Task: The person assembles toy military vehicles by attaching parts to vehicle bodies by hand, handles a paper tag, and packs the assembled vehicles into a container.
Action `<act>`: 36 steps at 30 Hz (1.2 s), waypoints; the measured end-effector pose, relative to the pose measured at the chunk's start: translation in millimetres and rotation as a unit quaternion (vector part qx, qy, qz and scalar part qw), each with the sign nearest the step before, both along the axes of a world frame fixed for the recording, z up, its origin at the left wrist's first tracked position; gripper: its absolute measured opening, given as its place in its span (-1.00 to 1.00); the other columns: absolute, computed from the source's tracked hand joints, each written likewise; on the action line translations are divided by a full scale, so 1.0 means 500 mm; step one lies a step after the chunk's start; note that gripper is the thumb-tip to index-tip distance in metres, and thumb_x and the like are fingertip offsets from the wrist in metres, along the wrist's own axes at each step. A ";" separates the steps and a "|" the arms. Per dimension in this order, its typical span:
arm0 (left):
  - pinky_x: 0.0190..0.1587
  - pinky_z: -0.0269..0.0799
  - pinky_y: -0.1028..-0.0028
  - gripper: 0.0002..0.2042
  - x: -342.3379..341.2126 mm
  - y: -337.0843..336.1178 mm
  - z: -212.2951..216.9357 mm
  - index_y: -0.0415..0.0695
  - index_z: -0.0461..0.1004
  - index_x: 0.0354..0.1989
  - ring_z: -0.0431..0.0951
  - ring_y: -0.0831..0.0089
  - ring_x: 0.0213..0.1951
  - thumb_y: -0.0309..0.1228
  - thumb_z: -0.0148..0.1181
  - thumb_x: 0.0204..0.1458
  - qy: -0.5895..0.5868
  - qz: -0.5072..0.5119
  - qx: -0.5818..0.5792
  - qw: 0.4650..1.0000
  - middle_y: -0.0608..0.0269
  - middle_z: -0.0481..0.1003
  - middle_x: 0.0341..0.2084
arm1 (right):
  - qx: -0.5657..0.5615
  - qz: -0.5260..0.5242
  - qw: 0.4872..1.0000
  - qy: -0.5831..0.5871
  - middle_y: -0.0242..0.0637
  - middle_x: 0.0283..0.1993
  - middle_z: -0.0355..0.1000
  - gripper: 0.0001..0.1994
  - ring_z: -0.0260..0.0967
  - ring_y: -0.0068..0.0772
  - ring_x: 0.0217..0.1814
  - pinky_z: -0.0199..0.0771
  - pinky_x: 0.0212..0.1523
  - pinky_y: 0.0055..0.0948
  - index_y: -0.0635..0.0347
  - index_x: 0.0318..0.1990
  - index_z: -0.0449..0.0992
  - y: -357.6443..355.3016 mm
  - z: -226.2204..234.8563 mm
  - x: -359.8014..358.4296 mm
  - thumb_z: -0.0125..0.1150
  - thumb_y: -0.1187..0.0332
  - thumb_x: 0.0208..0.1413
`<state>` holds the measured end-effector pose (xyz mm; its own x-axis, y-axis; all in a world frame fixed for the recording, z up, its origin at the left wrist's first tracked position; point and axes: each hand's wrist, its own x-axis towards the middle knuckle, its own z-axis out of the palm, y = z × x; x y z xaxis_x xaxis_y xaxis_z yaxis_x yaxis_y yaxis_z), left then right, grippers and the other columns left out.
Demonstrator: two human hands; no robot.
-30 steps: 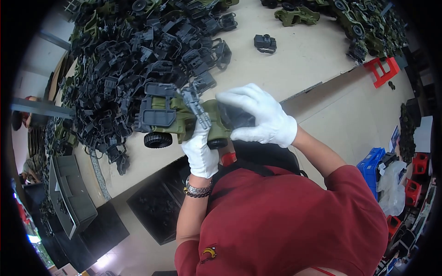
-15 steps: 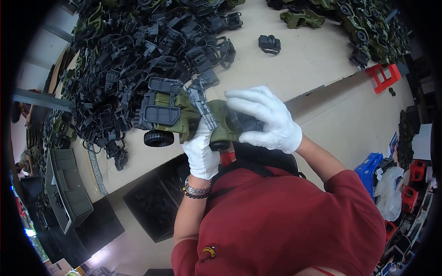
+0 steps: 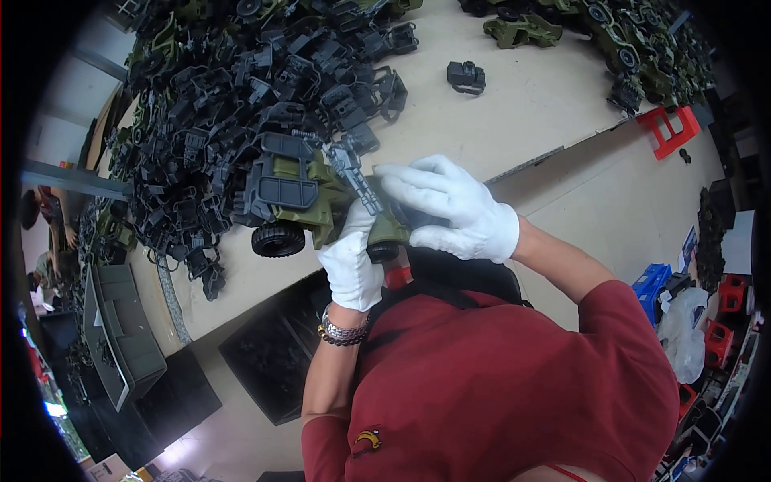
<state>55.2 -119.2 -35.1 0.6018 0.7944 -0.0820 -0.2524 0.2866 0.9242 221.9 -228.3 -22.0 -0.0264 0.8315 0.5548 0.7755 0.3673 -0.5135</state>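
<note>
1. Holding the olive-green toy truck (image 3: 313,201) up over the tabletop (image 3: 522,104), we are closing both gloved hands around its rear half.
2. We are wrapping our right hand (image 3: 450,209) over the top of the truck's back end, the white-gloved fingers (image 3: 409,181) lying flat and curled down on the body, so this grip is pressed onto the toy.
3. We are cupping our left hand (image 3: 351,261) under the truck from below, its grip pinching the lower body just beside the rear wheel (image 3: 383,251).
4. We are steadying a grey gun-shaped part (image 3: 353,170) on top of the truck, where it is standing tilted between the cab and our right fingers, touching the fingertips.
5. We are keeping the truck roughly level, its dark grey cab frame (image 3: 281,189) pointing left and its front wheel (image 3: 278,239) hanging free below.
6. We are wearing a metal wristwatch (image 3: 344,332) on the left wrist and a dark red shirt (image 3: 514,386).
7. We are facing a big heap of dark grey plastic parts (image 3: 241,96) covering the left of the tabletop, right behind the truck.
8. We are seeing one small dark part (image 3: 467,76) lying alone on bare tabletop, well apart from our hands, and finished green trucks (image 3: 522,30) lined up along the far edge.
9. We are seeing a red stool (image 3: 668,128) standing on the floor beyond the tabletop's right edge.
</note>
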 end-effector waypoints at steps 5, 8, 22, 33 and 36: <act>0.00 0.50 0.36 -0.70 0.020 0.005 0.007 -0.18 0.44 0.05 0.54 0.44 -0.08 -0.34 0.19 0.20 -0.113 0.024 -0.171 0.979 0.28 0.52 -0.10 | 0.043 0.011 0.999 -0.014 0.16 0.36 0.17 -0.12 0.30 0.20 0.15 0.31 0.15 -0.06 0.34 0.30 0.25 0.022 0.035 0.007 0.17 -0.25 0.03; 0.14 0.39 0.21 -0.53 0.025 -0.008 0.081 -0.13 0.39 0.13 0.49 0.31 0.05 -0.01 0.04 0.24 -0.163 -0.013 -0.316 0.935 0.20 0.49 0.00 | 0.176 -0.023 0.984 0.007 0.26 0.29 0.20 -0.01 0.31 0.29 0.14 0.34 0.11 0.03 0.35 0.24 0.29 0.028 0.077 -0.029 0.29 -0.35 -0.18; 0.26 0.25 0.22 -0.44 0.003 -0.019 0.083 -0.08 0.29 0.24 0.34 0.23 0.21 0.09 -0.04 0.24 -0.025 -0.001 -0.079 0.997 0.15 0.35 0.19 | 0.271 -0.091 0.958 0.026 -0.24 0.05 0.45 -0.29 0.39 -0.06 -0.02 0.39 -0.09 -0.14 0.15 -0.01 0.48 0.128 0.068 -0.065 0.42 -0.16 -0.26; 0.01 0.40 0.16 -0.52 -0.392 0.510 0.153 -0.08 0.49 -0.10 0.49 0.25 -0.14 0.12 0.12 0.11 -0.026 0.260 -0.073 0.962 0.24 0.55 -0.22 | -0.059 -0.358 0.932 -0.003 -0.04 0.28 0.35 -0.40 0.30 0.02 0.29 0.31 0.25 -0.20 0.10 0.28 0.37 0.354 0.059 0.354 0.16 -0.01 0.14; 0.17 0.30 0.07 -0.45 -0.494 0.652 0.267 -0.02 0.40 0.07 0.40 0.15 0.08 0.18 0.06 0.13 -0.051 0.367 -0.101 0.923 0.19 0.42 0.06 | -0.057 -0.353 0.934 0.000 -0.14 0.14 0.47 -0.46 0.45 -0.15 0.11 0.43 0.07 -0.28 0.03 0.21 0.42 0.404 -0.112 0.654 0.12 -0.09 0.21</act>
